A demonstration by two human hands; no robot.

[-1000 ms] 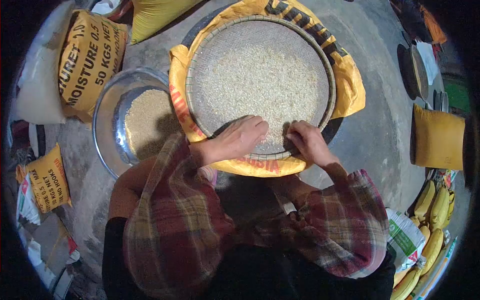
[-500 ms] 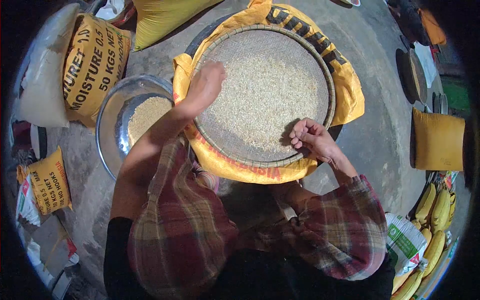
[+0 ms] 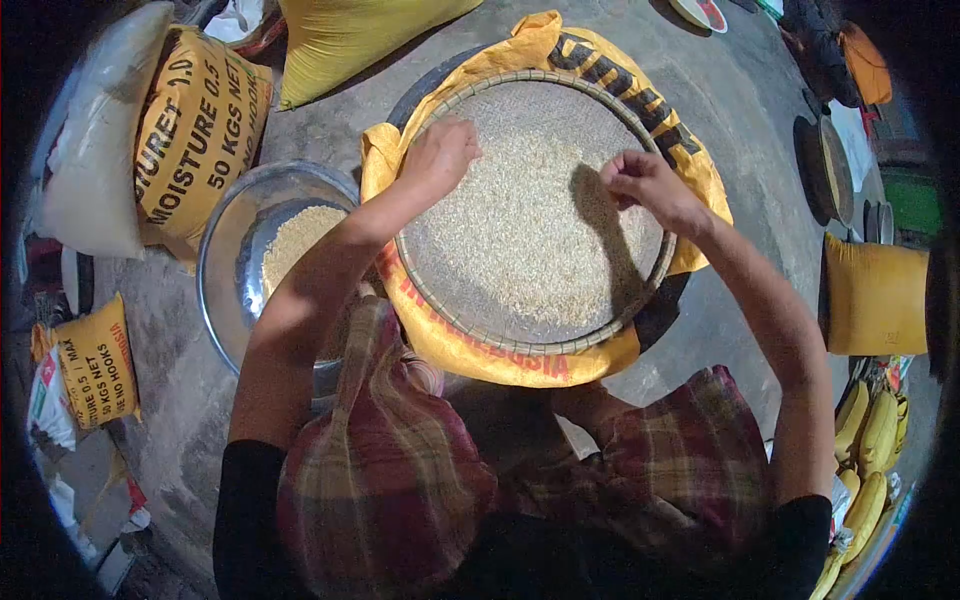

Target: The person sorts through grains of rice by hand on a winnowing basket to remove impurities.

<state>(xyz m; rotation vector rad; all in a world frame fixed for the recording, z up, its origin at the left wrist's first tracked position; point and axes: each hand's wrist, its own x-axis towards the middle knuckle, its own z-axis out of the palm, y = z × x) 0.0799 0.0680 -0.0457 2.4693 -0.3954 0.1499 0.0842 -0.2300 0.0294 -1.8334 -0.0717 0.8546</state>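
Note:
A round woven winnowing tray (image 3: 530, 95) with a bamboo rim lies over a yellow printed sack (image 3: 480, 360). Pale grain (image 3: 540, 230), looking like rice, is spread thinly across the tray. My left hand (image 3: 443, 160) is over the tray's left side, its fingers bent and drawn together. Whatever those fingertips hold, if anything, is hidden. Above the grain at the right side, my right hand (image 3: 648, 185) has thumb and fingers pinched together and casts a long shadow. What the pinch contains is too small to make out.
A metal basin (image 3: 225, 270) with tan grain (image 3: 300, 240) stands left of the tray, under my left forearm. Full yellow sacks (image 3: 200, 130) are at the back left, another sack (image 3: 875, 300) at the right. Bananas (image 3: 875, 430) lie at the lower right.
My right hand has moved from the tray's near right rim up and away, over the grain's right side. My left hand stays at the left side. The view has shifted slightly.

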